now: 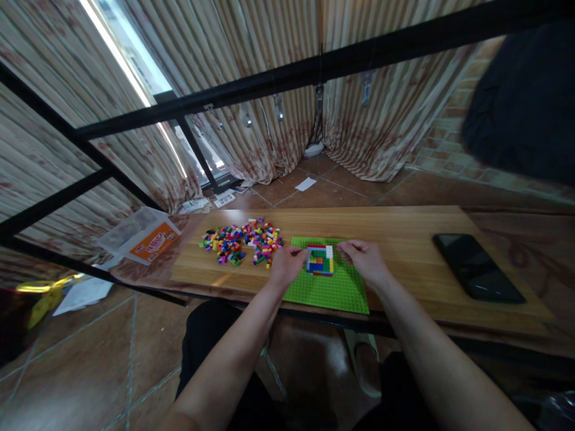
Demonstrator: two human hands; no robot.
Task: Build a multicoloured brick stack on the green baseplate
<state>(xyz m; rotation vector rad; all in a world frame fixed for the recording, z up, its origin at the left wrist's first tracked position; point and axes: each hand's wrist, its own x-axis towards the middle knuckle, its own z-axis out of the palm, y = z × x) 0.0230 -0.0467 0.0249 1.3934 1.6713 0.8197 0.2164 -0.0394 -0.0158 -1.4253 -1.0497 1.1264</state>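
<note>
Plate [330,296]: green and studded, flat on the desk [399,236], its near edge at the desk's near side.
Build [320,261]: on the plate, toward its far part, between the two hands; a low squarish ring of bricks, red along the far side, white at the far right corner, yellow on the right, blue on the near side, with green and orange inside.
Left hand [286,266]: at the build's left side, thumb and forefinger reaching to its edge; grip drawn in, but I cannot tell if it is clamped on a brick.
Right hand [366,261]: just right of the build, fingers curled over the plate; cannot tell if the grip is together or holds a piece.
Loose bricks [227,242]: many colours, heaped left of the plate, near the left hand.
Box [148,236]: clear, orange label, beyond the loose bricks at the far left.
Tablet [476,266]: dark, flat at the desk's right end, well apart from the plate.
Curtains [269,36]: striped, behind a black bar [251,79].
</note>
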